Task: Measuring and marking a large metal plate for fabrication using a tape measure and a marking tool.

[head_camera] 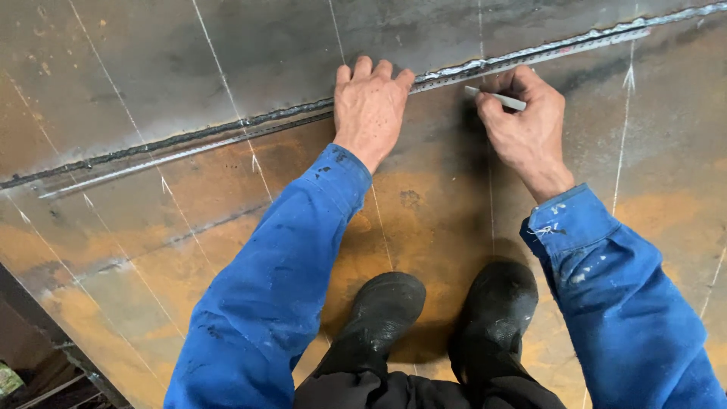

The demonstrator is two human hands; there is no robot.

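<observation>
My left hand (pixel 369 106) lies flat, fingers together, pressing down on a long steel ruler (pixel 189 151) that runs diagonally across a rusty steel plate (pixel 227 197), beside a welded seam (pixel 151 144). My right hand (pixel 526 125) pinches a thin white marking stick (pixel 496 98), its tip close to the ruler's edge. Both arms wear blue work sleeves. Several white chalk lines and arrow marks cross the plate.
My two black boots (pixel 439 318) stand on the plate just below my hands. The plate's edge drops off at the lower left (pixel 45 356), with dark ground and debris below it.
</observation>
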